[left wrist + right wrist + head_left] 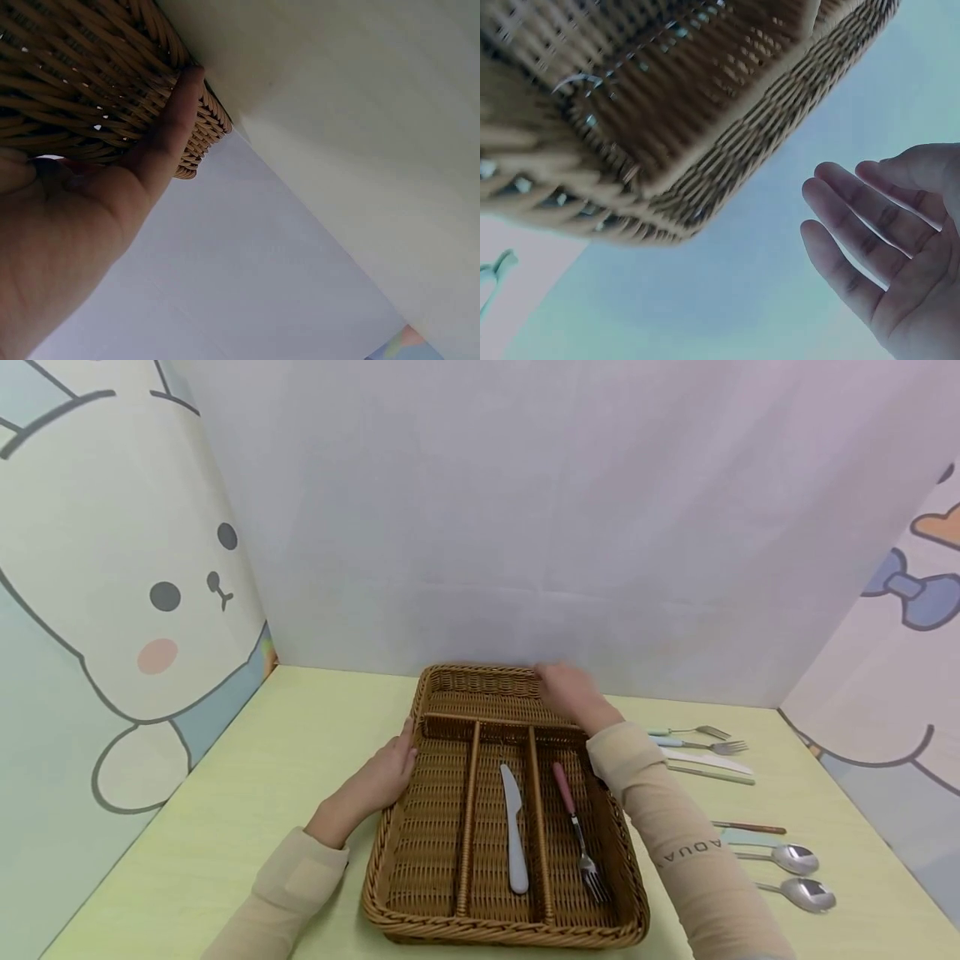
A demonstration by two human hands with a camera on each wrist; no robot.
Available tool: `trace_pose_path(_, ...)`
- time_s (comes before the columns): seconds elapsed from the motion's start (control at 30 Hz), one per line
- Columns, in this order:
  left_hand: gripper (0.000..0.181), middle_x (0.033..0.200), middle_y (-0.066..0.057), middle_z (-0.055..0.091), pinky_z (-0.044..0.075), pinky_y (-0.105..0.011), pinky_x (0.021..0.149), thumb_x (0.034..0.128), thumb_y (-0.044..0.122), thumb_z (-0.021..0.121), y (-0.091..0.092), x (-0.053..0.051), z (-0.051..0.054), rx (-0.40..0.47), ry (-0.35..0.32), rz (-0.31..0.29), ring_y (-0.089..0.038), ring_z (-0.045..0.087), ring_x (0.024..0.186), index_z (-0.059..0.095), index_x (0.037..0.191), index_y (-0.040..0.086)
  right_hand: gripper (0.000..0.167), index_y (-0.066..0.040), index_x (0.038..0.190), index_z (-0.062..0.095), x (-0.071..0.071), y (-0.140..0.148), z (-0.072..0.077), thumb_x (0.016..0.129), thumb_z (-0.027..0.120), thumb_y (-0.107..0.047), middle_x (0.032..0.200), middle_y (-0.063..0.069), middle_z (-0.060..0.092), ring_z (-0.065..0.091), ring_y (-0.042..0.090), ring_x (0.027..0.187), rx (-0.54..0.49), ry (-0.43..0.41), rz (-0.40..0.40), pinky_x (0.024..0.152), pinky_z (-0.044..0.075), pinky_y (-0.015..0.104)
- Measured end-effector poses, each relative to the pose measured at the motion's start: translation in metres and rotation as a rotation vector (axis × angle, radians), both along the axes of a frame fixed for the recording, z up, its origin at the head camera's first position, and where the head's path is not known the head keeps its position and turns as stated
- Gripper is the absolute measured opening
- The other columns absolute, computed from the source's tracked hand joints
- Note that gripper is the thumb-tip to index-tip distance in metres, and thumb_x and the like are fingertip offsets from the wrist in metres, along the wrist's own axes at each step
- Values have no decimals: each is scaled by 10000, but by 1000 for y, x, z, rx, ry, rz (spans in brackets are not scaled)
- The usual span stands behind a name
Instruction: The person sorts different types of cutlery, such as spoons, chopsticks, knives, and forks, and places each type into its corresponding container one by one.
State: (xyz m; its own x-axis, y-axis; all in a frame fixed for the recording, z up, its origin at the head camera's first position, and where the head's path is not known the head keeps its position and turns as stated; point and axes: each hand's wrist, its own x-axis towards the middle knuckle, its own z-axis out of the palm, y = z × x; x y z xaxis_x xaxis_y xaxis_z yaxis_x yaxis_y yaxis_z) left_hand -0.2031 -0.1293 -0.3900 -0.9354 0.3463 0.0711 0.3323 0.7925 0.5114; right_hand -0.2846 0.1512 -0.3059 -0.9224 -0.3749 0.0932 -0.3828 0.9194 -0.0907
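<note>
A brown wicker basket (504,935) with dividers lies on the pale table. In it are a knife (514,835) with a light handle, in the middle compartment, and a fork (577,835) with a red handle, in the right one. My left hand (382,777) rests against the basket's left side; the left wrist view shows a straight finger (169,131) along the woven wall (90,90). My right hand (570,689) is at the back right corner in the head view. In the right wrist view this hand (900,247) is apart from the basket (750,142), fingers loosely extended.
To the right of the basket lie forks (727,747), a knife (712,761) and other slim handles, with spoons (808,895) nearer the front. My right sleeve (690,843) partly covers that side. A pale curtain (525,527) hangs behind the table, with printed panels (112,568) at the sides.
</note>
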Motion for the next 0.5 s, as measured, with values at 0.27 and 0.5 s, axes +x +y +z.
trace_pose_path(0.27, 551, 1312, -381, 371, 413, -521, 950, 993, 107, 300, 0, 0, 0, -4, 3, -3, -459, 424, 1200, 39, 1410, -140, 181, -27, 921, 600, 5, 27, 1, 900, 421, -42, 726, 77, 583, 499, 188, 610, -15, 24, -21, 557, 421, 322)
trace_pose_path(0.5, 552, 1303, -381, 381, 422, -523, 938, 991, 112, 304, 0, -1, 0, -5, -1, 1, -460, 433, 1189, 48, 1412, -136, 213, -6, 950, 625, 11, 56, -4, 884, 425, -33, 813, 146, 647, 570, 223, 641, 2, 54, -55, 568, 479, 363)
